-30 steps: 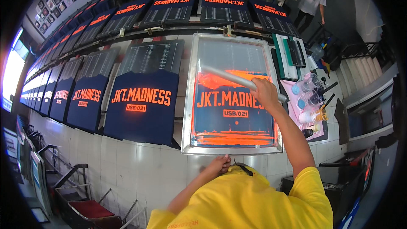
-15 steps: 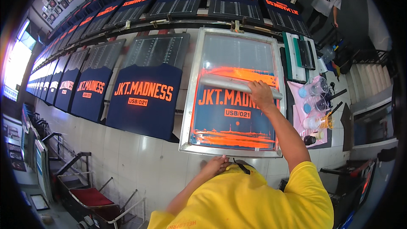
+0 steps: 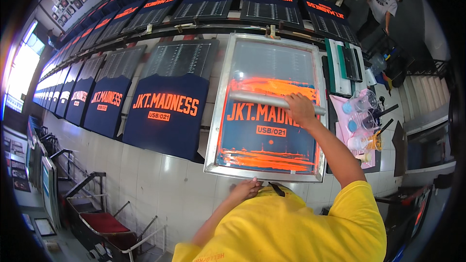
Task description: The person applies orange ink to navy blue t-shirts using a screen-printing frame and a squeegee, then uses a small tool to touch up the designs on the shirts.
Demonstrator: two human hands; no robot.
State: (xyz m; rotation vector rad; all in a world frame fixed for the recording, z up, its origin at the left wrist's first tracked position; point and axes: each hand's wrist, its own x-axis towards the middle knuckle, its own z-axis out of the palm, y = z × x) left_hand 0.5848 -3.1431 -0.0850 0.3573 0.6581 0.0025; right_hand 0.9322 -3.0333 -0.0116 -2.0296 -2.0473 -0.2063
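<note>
Currently, your right hand [image 3: 299, 108] is wrapped over the grey squeegee [image 3: 259, 98], nearer its right end. The squeegee lies crosswise inside the metal-framed screen [image 3: 262, 174], about midway between the upper and lower edges, slanting slightly toward the lower right corner. Your left hand [image 3: 246, 190] is just outside the screen's lower edge, close to your waist; whether it is open or closed cannot be told. Orange ink [image 3: 276, 86] lies along the squeegee's far side, with more streaks along the screen's lower edge. Beyond the screen's left edge, a navy shirt [image 3: 162, 138] with orange lettering covers the near part of a grey board [image 3: 189, 58]. Past the right edge, clear plastic containers [image 3: 359, 141] stand by a pink cloth [image 3: 341, 116].
</note>
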